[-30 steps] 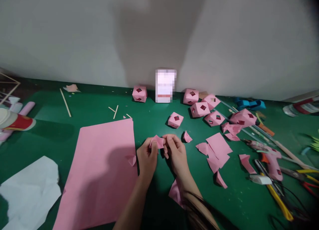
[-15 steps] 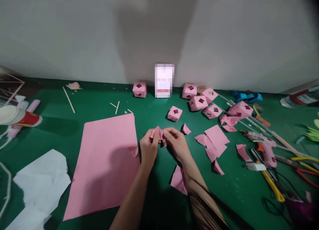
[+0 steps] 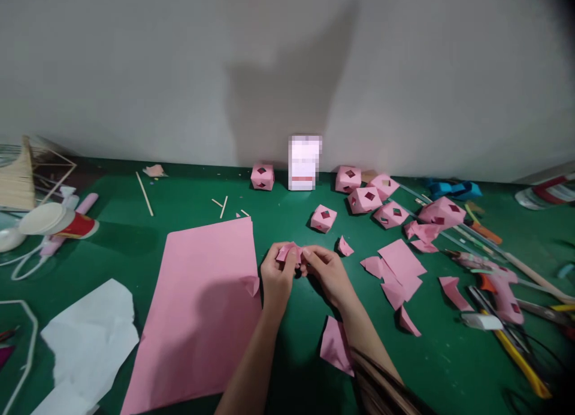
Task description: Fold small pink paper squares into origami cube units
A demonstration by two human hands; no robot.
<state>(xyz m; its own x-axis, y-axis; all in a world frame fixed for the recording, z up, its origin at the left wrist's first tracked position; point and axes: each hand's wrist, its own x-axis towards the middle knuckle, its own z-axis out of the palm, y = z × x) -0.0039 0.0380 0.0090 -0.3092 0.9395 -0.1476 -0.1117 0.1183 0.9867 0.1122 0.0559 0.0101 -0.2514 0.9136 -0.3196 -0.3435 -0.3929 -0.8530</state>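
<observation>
"So, closest?"

"On the green tabletop [image 3: 130, 256], one large, smooth pink paper sheet [image 3: 202, 301]; beside it, one ragged-edged, wrinkled white sheet [image 3: 92, 337]; by the right forearm [image 3: 366, 322], one angular pink scrap [image 3: 336, 346]."

"And the hands?"

"Left hand [image 3: 277, 276]: thumb and fingers pinched on one small folded pink paper piece [image 3: 288, 252], just right of the large sheet's edge. Right hand [image 3: 330, 275]: thumb and forefinger closed on the same piece's edge."

"Farther off?"

"To the right, one pink glue gun [image 3: 505, 292]. Beyond, seven hollow, faceted paper boxes [image 3: 318, 223] with diamond-shaped cutouts: one left of one upright phone [image 3: 303, 160], six to its right. Last, the plain grey wall [image 3: 148, 73]."
</observation>
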